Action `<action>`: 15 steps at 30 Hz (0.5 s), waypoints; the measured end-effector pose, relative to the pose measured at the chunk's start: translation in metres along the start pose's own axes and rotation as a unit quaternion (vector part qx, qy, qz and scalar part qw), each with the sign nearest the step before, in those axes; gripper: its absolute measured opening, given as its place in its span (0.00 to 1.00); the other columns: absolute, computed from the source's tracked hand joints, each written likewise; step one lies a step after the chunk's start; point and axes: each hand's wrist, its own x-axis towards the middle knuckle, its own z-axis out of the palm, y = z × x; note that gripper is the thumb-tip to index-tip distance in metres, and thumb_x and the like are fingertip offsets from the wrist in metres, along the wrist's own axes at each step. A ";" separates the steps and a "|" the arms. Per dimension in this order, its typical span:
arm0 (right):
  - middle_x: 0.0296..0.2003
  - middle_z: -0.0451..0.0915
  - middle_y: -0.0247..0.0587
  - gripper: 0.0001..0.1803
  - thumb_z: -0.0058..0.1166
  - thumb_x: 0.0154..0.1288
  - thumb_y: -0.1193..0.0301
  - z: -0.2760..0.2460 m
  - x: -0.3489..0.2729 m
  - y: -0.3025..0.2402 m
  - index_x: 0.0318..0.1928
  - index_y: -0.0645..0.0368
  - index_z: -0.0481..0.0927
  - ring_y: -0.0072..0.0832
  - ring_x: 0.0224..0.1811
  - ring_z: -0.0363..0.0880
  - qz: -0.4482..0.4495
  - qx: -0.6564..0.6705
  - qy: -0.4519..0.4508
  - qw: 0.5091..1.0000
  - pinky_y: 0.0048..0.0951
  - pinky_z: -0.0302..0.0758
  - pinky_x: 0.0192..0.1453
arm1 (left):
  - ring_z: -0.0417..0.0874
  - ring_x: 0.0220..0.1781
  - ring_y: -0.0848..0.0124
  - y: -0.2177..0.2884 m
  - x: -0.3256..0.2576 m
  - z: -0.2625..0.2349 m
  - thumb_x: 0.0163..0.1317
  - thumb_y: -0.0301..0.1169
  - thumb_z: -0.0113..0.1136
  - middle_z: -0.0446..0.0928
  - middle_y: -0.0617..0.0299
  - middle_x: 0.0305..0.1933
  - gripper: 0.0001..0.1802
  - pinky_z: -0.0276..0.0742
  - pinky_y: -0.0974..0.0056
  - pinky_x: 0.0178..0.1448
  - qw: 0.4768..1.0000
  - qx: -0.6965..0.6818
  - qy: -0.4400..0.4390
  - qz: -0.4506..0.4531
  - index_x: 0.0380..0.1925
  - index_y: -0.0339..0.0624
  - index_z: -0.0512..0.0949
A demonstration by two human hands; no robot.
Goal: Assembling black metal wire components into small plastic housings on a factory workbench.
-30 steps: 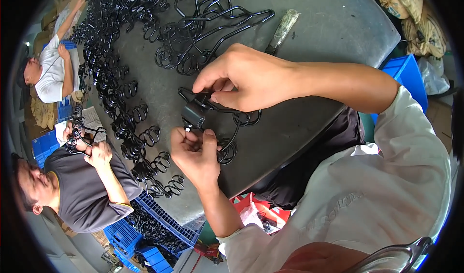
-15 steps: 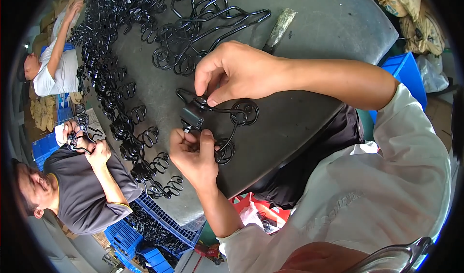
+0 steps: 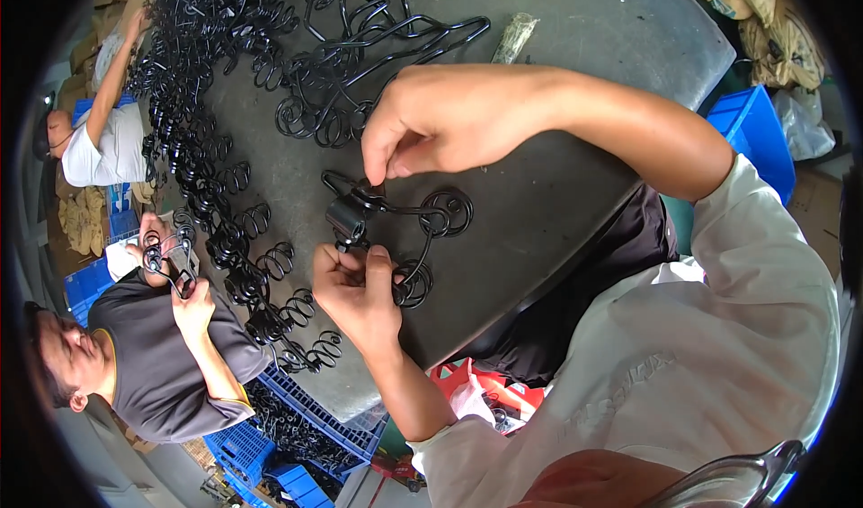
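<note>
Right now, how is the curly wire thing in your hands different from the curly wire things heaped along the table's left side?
The wire piece in hand is single, pinched by the right hand and the left hand; the heap of wire pieces lies untouched on the grey table. The held piece has a small dark cylinder on it; none is plain in the heap. Both are black wire with spiral curls.
</note>
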 end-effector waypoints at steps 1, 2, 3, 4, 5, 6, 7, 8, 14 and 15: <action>0.39 0.88 0.46 0.12 0.57 0.59 0.81 -0.005 0.000 0.002 0.44 0.66 0.86 0.31 0.42 0.88 0.000 0.001 -0.013 1.000 0.31 0.81 0.48 | 0.72 0.21 0.81 0.000 0.000 0.000 0.60 0.16 0.63 0.68 0.66 0.24 0.18 0.77 0.73 0.22 1.000 0.000 0.001 -0.001 0.26 0.41 0.61; 0.37 0.87 0.43 0.08 0.59 0.66 0.79 -0.008 -0.002 0.004 0.44 0.65 0.84 0.31 0.40 0.86 0.004 0.001 -0.007 1.000 0.31 0.79 0.44 | 0.72 0.21 0.81 0.000 0.000 0.000 0.60 0.16 0.63 0.68 0.66 0.24 0.18 0.77 0.73 0.22 1.000 0.000 -0.001 -0.001 0.26 0.41 0.61; 0.37 0.87 0.43 0.08 0.59 0.66 0.79 -0.011 -0.002 0.005 0.44 0.65 0.84 0.31 0.40 0.86 0.004 0.000 -0.006 1.000 0.31 0.79 0.44 | 0.72 0.21 0.81 0.000 0.000 0.000 0.60 0.16 0.63 0.68 0.66 0.24 0.18 0.77 0.73 0.22 1.000 -0.004 0.000 -0.003 0.26 0.41 0.61; 0.38 0.87 0.43 0.08 0.59 0.66 0.79 -0.014 -0.002 0.005 0.44 0.65 0.84 0.30 0.40 0.86 0.019 0.004 0.001 1.000 0.31 0.79 0.44 | 0.72 0.22 0.81 0.000 -0.001 0.000 0.60 0.16 0.63 0.68 0.66 0.24 0.18 0.78 0.73 0.22 1.000 -0.009 0.001 -0.006 0.26 0.41 0.61; 0.38 0.87 0.42 0.08 0.58 0.66 0.79 -0.016 -0.002 0.004 0.45 0.65 0.83 0.29 0.40 0.85 0.035 0.007 0.008 0.999 0.31 0.79 0.44 | 0.72 0.22 0.81 0.000 -0.001 -0.001 0.60 0.16 0.63 0.68 0.66 0.24 0.18 0.78 0.73 0.22 1.000 -0.009 0.001 -0.005 0.26 0.41 0.61; 0.37 0.86 0.40 0.08 0.60 0.66 0.77 -0.016 -0.002 0.002 0.45 0.65 0.83 0.26 0.41 0.85 0.058 -0.005 0.006 0.998 0.30 0.79 0.45 | 0.75 0.22 0.78 -0.002 -0.001 -0.001 0.61 0.18 0.61 0.71 0.63 0.23 0.16 0.75 0.72 0.25 1.000 -0.001 -0.003 -0.001 0.26 0.42 0.62; 0.37 0.86 0.40 0.08 0.60 0.66 0.77 -0.019 -0.002 -0.003 0.45 0.65 0.83 0.26 0.41 0.85 0.059 -0.006 0.008 0.998 0.30 0.79 0.45 | 0.77 0.23 0.75 -0.003 -0.001 -0.002 0.62 0.19 0.59 0.75 0.61 0.23 0.14 0.72 0.72 0.28 1.000 0.006 -0.006 0.003 0.27 0.42 0.64; 0.36 0.87 0.41 0.09 0.62 0.64 0.76 -0.025 -0.003 -0.009 0.44 0.66 0.84 0.28 0.41 0.86 0.120 0.010 -0.015 0.993 0.31 0.80 0.45 | 0.77 0.23 0.75 -0.003 -0.001 -0.001 0.62 0.19 0.59 0.75 0.61 0.23 0.14 0.72 0.72 0.28 1.000 0.005 -0.008 0.003 0.27 0.42 0.64; 0.33 0.86 0.51 0.12 0.67 0.56 0.72 -0.028 -0.014 -0.003 0.40 0.66 0.85 0.45 0.39 0.87 0.105 -0.269 0.008 0.957 0.40 0.81 0.43 | 0.77 0.22 0.75 -0.001 -0.002 -0.003 0.62 0.19 0.59 0.75 0.60 0.23 0.14 0.72 0.72 0.27 1.000 0.012 -0.011 0.004 0.26 0.42 0.64; 0.32 0.85 0.54 0.12 0.67 0.55 0.72 -0.023 -0.016 -0.003 0.39 0.66 0.86 0.49 0.38 0.86 0.068 -0.324 0.044 0.943 0.43 0.81 0.42 | 0.77 0.22 0.75 -0.002 -0.002 -0.003 0.62 0.20 0.59 0.75 0.60 0.23 0.13 0.72 0.72 0.27 1.000 0.011 -0.010 0.005 0.26 0.42 0.64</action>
